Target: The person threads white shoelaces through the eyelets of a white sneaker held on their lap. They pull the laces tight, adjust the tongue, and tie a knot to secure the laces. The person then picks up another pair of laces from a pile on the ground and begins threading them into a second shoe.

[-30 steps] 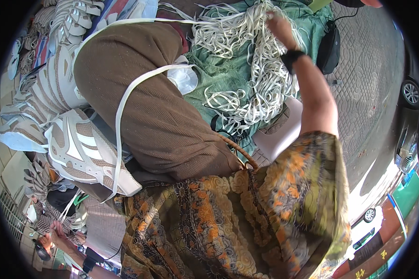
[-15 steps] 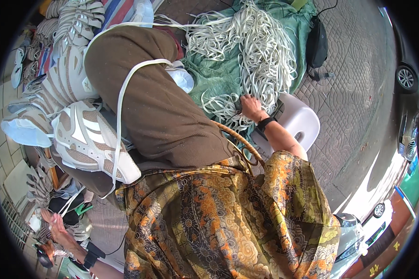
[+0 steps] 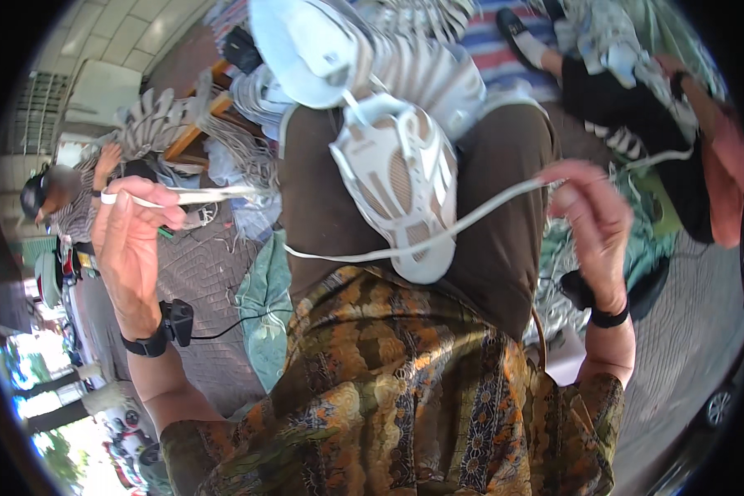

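Observation:
A beige and white lace-up shoe point(image 3: 397, 186) rests on my lap between my thighs, toe towards me. My left hand point(image 3: 132, 236), raised at the left, pinches a white shoelace point(image 3: 215, 195) between thumb and fingers. My right hand point(image 3: 595, 223), raised on the right and slightly blurred, has its fingers closed on a white shoelace that sags across my lap, over the shoe's toe. Whether both hands hold the same shoelace, I cannot tell. The shoe's own eyelets are partly visible, and its heel end lies near the stacked shoes.
Rows of shoe uppers point(image 3: 426, 70) and a pale blue shoe lining point(image 3: 306, 54) lie beyond my knees. A person in black trousers point(image 3: 628, 107) sits at the right, another point(image 3: 54, 194) at far left. Green sheeting point(image 3: 264, 306) and a wooden frame point(image 3: 194, 136) are at the left.
The view has turned. My right hand has left the shoelace pile and come up beside my lap with a shoelace. The shoe now lies between my thighs.

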`<state>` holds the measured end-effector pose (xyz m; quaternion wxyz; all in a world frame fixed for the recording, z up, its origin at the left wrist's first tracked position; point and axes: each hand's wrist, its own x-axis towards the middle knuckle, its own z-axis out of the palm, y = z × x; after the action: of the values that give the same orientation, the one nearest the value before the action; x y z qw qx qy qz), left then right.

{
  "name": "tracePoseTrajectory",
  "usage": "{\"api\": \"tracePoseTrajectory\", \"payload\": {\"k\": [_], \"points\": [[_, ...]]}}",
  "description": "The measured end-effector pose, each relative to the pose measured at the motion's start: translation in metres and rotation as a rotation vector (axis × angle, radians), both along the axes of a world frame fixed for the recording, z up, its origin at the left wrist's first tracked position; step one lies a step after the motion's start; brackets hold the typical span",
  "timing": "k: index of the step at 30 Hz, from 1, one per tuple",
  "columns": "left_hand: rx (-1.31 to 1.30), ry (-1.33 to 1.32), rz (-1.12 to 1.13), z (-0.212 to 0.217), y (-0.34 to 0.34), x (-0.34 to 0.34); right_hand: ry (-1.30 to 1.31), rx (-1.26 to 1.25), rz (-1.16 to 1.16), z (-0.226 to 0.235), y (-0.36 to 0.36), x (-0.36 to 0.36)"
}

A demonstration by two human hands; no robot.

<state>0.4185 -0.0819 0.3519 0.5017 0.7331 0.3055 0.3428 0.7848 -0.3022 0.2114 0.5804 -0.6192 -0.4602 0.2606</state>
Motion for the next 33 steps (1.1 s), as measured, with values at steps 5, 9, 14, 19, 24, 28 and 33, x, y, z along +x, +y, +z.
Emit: {"api": "tracePoseTrajectory", "payload": {"k": [5, 9, 14, 19, 24, 28, 33], "points": [[0.097, -0.12, -0.026, 0.022, -0.032, -0.002, -0.142, 0.146, 0.775, 0.04, 0.079, -0.085], [-0.01, -0.16, -0.173, 0.015, -0.044, -0.005, -0.022, 0.217, 0.942, 0.057, 0.117, -0.155], [-0.075, -0.163, -0.363, 0.01, -0.046, -0.013, 0.439, -0.065, 1.286, 0.073, 0.126, -0.191], [-0.147, -0.304, -0.233, -0.005, -0.037, -0.04, 0.009, 0.211, 0.992, 0.063, 0.114, -0.181], [-0.211, -0.505, -0.036, -0.027, -0.023, -0.069, -0.084, 0.053, 0.966, 0.059, 0.098, -0.142], [-0.168, -0.532, 0.19, -0.048, 0.005, -0.104, -0.307, -0.034, 0.785, 0.056, 0.074, -0.096], [-0.119, -0.485, 0.382, -0.087, 0.037, -0.151, -0.961, 0.022, 0.348, 0.043, 0.037, -0.042]]}}
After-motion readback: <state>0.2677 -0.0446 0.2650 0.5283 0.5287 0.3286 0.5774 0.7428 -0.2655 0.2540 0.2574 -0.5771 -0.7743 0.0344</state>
